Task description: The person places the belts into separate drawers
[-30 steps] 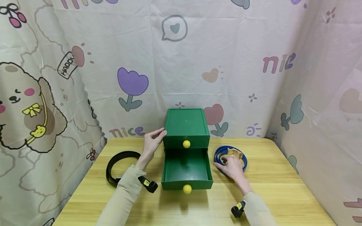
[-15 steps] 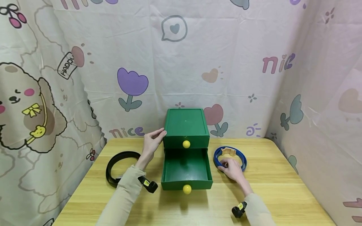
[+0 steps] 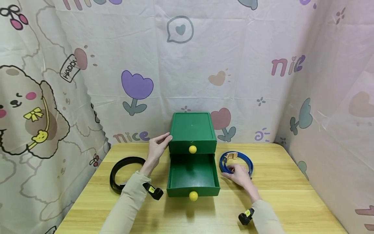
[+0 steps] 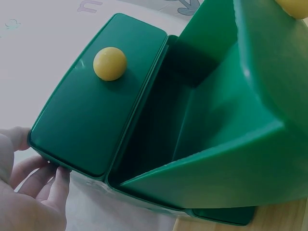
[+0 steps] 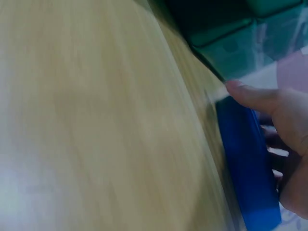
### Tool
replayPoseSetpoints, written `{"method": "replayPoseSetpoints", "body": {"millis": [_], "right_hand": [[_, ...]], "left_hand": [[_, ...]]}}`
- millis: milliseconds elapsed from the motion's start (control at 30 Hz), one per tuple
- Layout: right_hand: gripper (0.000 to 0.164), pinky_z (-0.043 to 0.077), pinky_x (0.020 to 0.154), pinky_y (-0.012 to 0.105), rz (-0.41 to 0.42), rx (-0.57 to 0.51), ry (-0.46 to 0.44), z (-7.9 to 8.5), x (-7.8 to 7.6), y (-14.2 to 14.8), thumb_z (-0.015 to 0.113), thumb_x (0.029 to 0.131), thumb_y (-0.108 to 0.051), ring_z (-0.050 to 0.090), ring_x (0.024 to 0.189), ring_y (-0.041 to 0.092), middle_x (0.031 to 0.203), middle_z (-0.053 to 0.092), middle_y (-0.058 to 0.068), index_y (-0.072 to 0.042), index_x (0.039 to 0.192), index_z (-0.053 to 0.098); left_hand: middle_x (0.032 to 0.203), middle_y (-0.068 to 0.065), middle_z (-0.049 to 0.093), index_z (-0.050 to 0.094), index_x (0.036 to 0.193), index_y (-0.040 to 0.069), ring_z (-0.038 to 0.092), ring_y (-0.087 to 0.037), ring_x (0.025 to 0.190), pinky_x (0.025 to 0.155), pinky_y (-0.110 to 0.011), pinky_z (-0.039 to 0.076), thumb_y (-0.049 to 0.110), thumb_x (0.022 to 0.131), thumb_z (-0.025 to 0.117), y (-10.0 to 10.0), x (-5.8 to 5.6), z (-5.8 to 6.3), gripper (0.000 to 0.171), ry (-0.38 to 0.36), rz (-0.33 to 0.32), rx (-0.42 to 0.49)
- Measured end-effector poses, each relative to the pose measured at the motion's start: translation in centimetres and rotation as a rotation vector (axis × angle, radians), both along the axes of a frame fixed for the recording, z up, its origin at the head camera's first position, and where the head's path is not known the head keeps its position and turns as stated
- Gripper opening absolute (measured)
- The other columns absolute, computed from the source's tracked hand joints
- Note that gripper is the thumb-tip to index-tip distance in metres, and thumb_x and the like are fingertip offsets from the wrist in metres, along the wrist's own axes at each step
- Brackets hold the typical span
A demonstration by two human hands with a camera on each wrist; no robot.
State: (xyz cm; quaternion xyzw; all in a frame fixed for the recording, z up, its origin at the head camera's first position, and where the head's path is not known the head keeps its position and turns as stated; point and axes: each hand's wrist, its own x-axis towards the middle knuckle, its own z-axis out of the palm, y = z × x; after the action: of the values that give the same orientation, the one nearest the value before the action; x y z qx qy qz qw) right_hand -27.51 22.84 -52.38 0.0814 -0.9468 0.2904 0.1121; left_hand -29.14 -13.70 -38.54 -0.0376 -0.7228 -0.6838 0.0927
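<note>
A green two-drawer cabinet (image 3: 192,125) with yellow knobs stands mid-table, its lower drawer (image 3: 191,177) pulled out with nothing in it. My left hand (image 3: 157,148) holds the cabinet's upper left front corner. In the left wrist view the thumb lies at the top edge and the bent fingers (image 4: 58,187) rest against the side. To the right of the drawer lies a coiled blue belt (image 3: 248,160) with a gold buckle (image 3: 232,156). My right hand (image 3: 240,175) pinches the near side of that coil; in the right wrist view its thumb (image 5: 250,96) is at the belt's edge, fingers inside the loop.
A coiled black belt (image 3: 115,170) lies on the wooden table (image 3: 210,217), left of the cabinet and partly behind my left forearm. Behind the table hangs a printed cloth (image 3: 187,71), and more cloth closes off both sides.
My right hand has closed on the blue belt. The coil has shifted slightly left and its buckle has swung left too. The left hand, cabinet and black belt look unmoved.
</note>
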Motion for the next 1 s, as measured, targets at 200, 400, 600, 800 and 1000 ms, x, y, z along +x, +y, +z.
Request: {"method": "replayPoseSetpoints", "body": {"millis": [200,400,600,800,1000], "right_hand": [[0.032,0.032,0.057,0.03,-0.105,0.033,-0.022,-0.1,-0.7,-1.3,0.085,0.078,-0.041,0.045,0.062,0.014,0.062,0.051,-0.005,-0.016,0.073,0.066],[0.016,0.04,0.058,0.035,-0.104,0.046,-0.012,-0.1,-0.7,-1.7,0.082,0.083,-0.028,0.059,0.072,0.018,0.079,0.071,0.0,-0.016,0.092,0.078],[0.022,0.049,0.065,0.045,-0.11,0.081,0.049,-0.5,0.1,-1.2,0.079,0.085,-0.018,0.069,0.092,0.033,0.097,0.073,0.008,-0.007,0.104,0.077],[0.016,0.039,0.055,0.034,-0.106,0.078,0.124,-0.5,0.9,-0.5,0.077,0.084,-0.016,0.064,0.078,0.025,0.082,0.061,0.0,-0.009,0.098,0.078],[0.022,0.048,0.061,0.041,-0.106,0.037,0.183,0.0,1.5,-0.1,0.079,0.082,-0.015,0.07,0.088,0.032,0.09,0.068,0.002,-0.007,0.103,0.079]], "left_hand": [[0.134,-0.021,0.065,0.066,0.132,0.003,0.065,0.01,0.092,0.083,-0.01,0.051,0.018,0.098,0.067,0.0,0.0,-0.1,0.037,-0.008,0.0,-0.003],[0.132,-0.022,0.066,0.067,0.131,0.002,0.065,0.01,0.091,0.081,-0.01,0.052,0.016,0.097,0.068,0.1,0.1,0.0,0.036,0.001,0.006,0.005],[0.132,-0.022,0.066,0.066,0.132,0.002,0.065,0.011,0.091,0.082,-0.01,0.052,0.016,0.097,0.067,0.0,0.1,0.1,0.037,0.003,-0.001,0.005],[0.132,-0.022,0.066,0.066,0.132,0.002,0.065,0.01,0.091,0.082,-0.011,0.052,0.017,0.097,0.068,0.0,0.0,0.1,0.038,0.002,0.0,0.006],[0.132,-0.022,0.066,0.066,0.131,0.002,0.065,0.01,0.091,0.081,-0.011,0.052,0.015,0.097,0.067,0.0,0.0,0.1,0.036,-0.004,-0.001,0.006]]}}
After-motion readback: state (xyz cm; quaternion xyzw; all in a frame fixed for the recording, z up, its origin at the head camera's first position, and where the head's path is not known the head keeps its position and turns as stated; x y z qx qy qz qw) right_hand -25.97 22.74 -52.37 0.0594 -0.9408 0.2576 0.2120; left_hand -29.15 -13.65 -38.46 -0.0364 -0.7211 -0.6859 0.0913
